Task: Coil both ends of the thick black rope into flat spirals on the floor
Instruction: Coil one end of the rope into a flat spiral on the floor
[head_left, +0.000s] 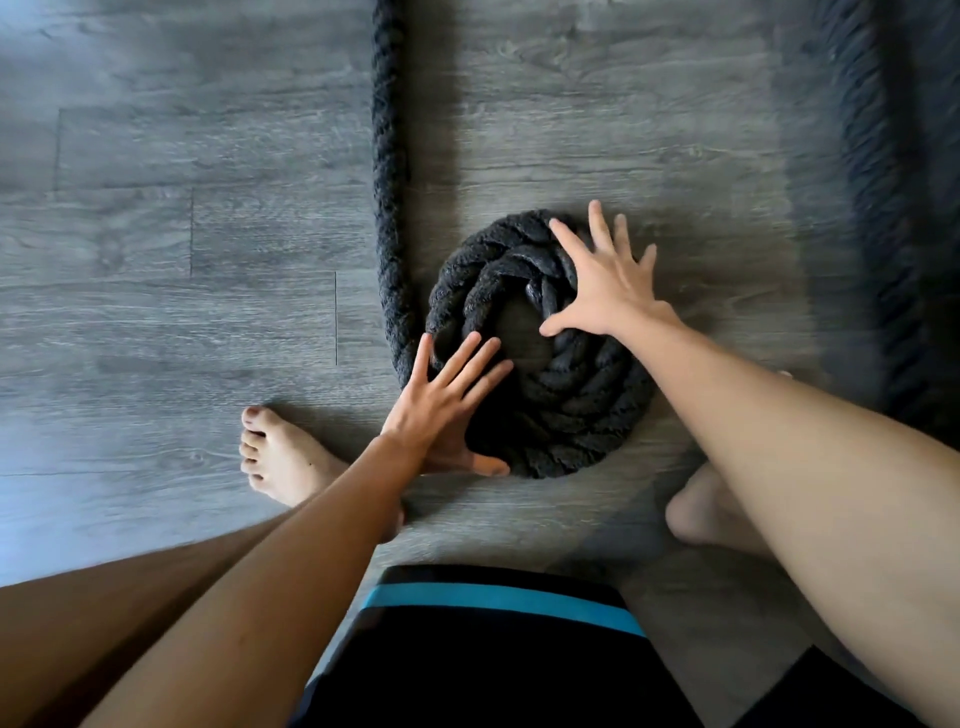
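A thick black braided rope lies on the grey plank floor. One end is wound into a flat spiral (566, 410) just in front of me, with a small bare gap of floor at its centre. From the spiral's left side the rope's straight run (387, 156) leads away to the top of the view. My left hand (441, 410) lies with spread, straight fingers on the spiral's near left edge. My right hand (605, 283) presses flat on the spiral's far right part, fingers splayed. A second, blurred stretch of rope (878, 218) runs along the right.
My bare left foot (280, 457) stands left of the spiral, and my right foot (711, 514) is near its right side, partly hidden by my forearm. Grey wood-look flooring (156, 260) stretches to the left. Dark shorts with a blue band fill the bottom centre.
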